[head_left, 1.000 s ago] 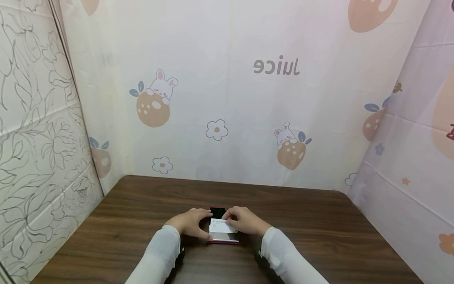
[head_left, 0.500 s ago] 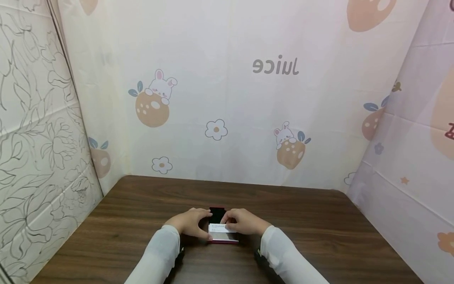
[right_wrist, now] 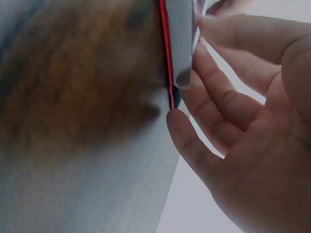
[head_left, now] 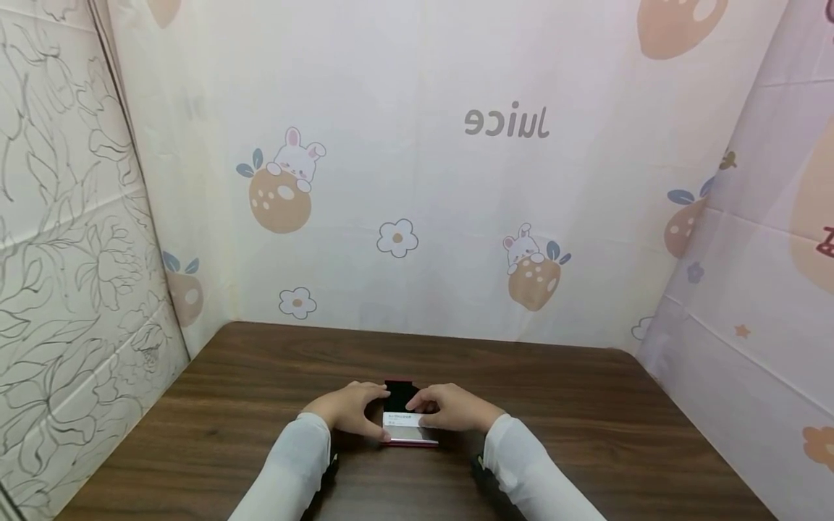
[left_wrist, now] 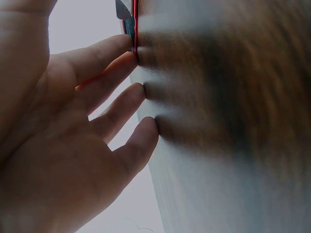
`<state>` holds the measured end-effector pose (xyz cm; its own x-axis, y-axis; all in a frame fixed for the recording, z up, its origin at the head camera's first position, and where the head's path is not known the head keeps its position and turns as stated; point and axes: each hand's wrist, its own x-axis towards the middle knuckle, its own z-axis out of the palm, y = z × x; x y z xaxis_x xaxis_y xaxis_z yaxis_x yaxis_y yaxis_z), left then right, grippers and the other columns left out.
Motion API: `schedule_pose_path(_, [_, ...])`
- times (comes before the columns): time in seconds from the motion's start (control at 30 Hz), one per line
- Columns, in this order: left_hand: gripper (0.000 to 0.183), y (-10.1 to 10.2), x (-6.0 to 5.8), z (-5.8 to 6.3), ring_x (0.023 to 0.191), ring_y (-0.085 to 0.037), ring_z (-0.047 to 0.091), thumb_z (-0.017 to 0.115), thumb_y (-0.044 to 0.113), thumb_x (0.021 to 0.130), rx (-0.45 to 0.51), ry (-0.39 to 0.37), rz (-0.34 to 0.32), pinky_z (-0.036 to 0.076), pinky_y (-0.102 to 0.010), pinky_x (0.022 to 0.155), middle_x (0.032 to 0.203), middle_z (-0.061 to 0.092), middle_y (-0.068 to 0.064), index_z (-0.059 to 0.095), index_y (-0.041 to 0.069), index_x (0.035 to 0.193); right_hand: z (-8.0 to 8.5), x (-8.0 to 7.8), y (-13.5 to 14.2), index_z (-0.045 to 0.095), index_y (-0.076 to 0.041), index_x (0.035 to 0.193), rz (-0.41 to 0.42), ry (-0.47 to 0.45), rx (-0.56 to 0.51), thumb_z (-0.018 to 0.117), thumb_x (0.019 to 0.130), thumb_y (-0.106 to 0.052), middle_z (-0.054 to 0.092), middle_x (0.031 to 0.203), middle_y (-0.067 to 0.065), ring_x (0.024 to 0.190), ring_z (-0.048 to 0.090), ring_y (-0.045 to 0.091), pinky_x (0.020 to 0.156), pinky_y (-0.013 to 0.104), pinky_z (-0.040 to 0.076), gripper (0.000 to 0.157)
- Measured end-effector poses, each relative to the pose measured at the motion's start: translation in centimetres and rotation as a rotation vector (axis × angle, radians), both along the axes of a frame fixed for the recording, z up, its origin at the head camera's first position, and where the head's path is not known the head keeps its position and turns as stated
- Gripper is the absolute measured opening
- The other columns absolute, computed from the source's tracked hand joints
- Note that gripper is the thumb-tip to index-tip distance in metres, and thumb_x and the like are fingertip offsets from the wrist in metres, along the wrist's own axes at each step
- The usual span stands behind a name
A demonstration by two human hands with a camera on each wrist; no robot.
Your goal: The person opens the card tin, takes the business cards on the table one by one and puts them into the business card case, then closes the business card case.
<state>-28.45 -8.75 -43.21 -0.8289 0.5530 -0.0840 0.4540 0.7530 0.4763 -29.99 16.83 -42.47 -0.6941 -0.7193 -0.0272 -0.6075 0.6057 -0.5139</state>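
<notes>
A card case [head_left: 410,434] with a silver pocket, red edges and a raised black lid [head_left: 397,396] lies on the table. A white business card [head_left: 396,420] with printed lines stands partly inside the pocket; whether it is one card or a stack I cannot tell. My right hand [head_left: 454,407] pinches the card's right end between thumb and fingers. In the right wrist view, the white card edge [right_wrist: 196,41] shows between them, and the little finger touches the red edge. My left hand [head_left: 348,409] steadies the case's left side with fairly straight fingers, its thumb at the front corner.
The dark wood-grain table [head_left: 274,369] extends around the case. Patterned curtains [head_left: 417,181] enclose its back and sides. White sleeves [head_left: 287,456] cover both forearms, and dark wrist gear shows beneath them.
The business card has slid down toward the front, deeper into the case's pocket, with the right hand following slightly. The left hand and the case have stayed in place.
</notes>
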Motion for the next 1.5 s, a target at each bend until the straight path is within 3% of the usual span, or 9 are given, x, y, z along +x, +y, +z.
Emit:
schedule_pose_path(0.3, [0.081, 0.0, 0.1, -0.1, 0.14, -0.035, 0.038, 0.083, 0.047, 0.078, 0.018, 0.002, -0.004, 0.036, -0.057, 0.108, 0.15, 0.047, -0.011, 0.054, 0.009, 0.144, 0.1, -0.1, 2.1, 0.071, -0.013, 0.12, -0.104, -0.028, 0.002, 0.076, 0.091, -0.03, 0.065, 0.112, -0.005, 0.102, 0.061, 0.016, 0.09, 0.04, 0.052, 0.033])
schedule_pose_path(0.6, [0.081, -0.3, -0.1, -0.2, 0.141, -0.037, 0.036, 0.083, 0.045, 0.079, 0.026, 0.005, -0.022, 0.036, -0.058, 0.108, 0.152, 0.045, -0.012, 0.053, 0.009, 0.145, 0.0, 0.2, 3.7, 0.069, -0.012, 0.12, -0.118, -0.018, 0.026, 0.084, 0.081, -0.043, 0.062, 0.113, -0.003, 0.105, 0.06, 0.018, 0.093, 0.041, 0.051, 0.053])
schedule_pose_path(1.23, [0.08, -0.2, 0.0, 0.3, 0.14, -0.034, 0.037, 0.082, 0.045, 0.079, 0.009, -0.002, -0.017, 0.037, -0.057, 0.108, 0.151, 0.046, -0.01, 0.053, 0.009, 0.145, -0.2, 1.0, 3.6, 0.067, -0.012, 0.118, -0.076, 0.048, 0.049, 0.085, 0.078, -0.045, 0.058, 0.115, -0.002, 0.107, 0.057, 0.02, 0.094, 0.04, 0.049, 0.055])
schedule_pose_path(1.5, [0.065, 0.0, -0.5, 0.8, 0.136, -0.032, 0.045, 0.077, 0.043, 0.085, -0.007, 0.012, 0.012, 0.039, -0.052, 0.108, 0.145, 0.053, -0.009, 0.06, 0.01, 0.139, -0.2, 1.1, 3.4, 0.066, -0.011, 0.118, -0.082, 0.023, 0.049, 0.085, 0.079, -0.043, 0.056, 0.114, -0.001, 0.108, 0.056, 0.021, 0.095, 0.041, 0.049, 0.053])
